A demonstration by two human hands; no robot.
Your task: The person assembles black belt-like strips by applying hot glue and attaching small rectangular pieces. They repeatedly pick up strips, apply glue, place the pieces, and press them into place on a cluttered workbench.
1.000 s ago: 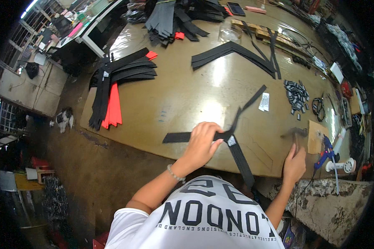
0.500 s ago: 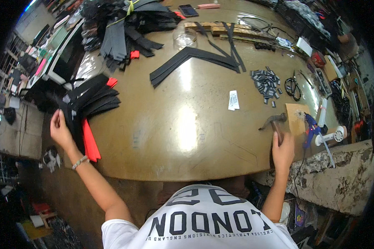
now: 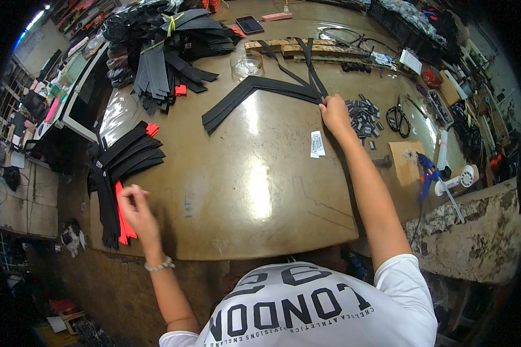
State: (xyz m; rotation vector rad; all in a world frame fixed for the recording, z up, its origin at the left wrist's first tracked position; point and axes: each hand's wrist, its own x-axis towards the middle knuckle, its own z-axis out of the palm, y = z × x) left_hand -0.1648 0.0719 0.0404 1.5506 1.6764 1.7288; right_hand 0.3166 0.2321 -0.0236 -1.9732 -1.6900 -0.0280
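Note:
At the back of the table my right hand [image 3: 336,117] is closed on the end of a narrow black strap [image 3: 314,72], one of a few draped forward over wooden bars. Right beside it lies a stack of wide black strips [image 3: 252,87] in a bent V shape. My left hand [image 3: 139,217] hangs over the near left edge, fingers loosely curled and apart, with nothing seen in them. Close to it are fanned black strips [image 3: 130,153] and red strips [image 3: 123,214]. A hammer [image 3: 382,162] lies beside my right forearm, its handle mostly hidden.
Small dark metal-like pieces [image 3: 364,118] are heaped near my right wrist, with scissors [image 3: 398,118] beyond. White labels [image 3: 317,144] lie mid-table. A blue glue gun [image 3: 427,173] and white spool [image 3: 466,176] stand right. Bundled black strips [image 3: 153,66] fill the back left.
My right hand has let go of the hammer and reached far forward to the narrow strap. My left hand has come away from the black strips, moving right and nearer.

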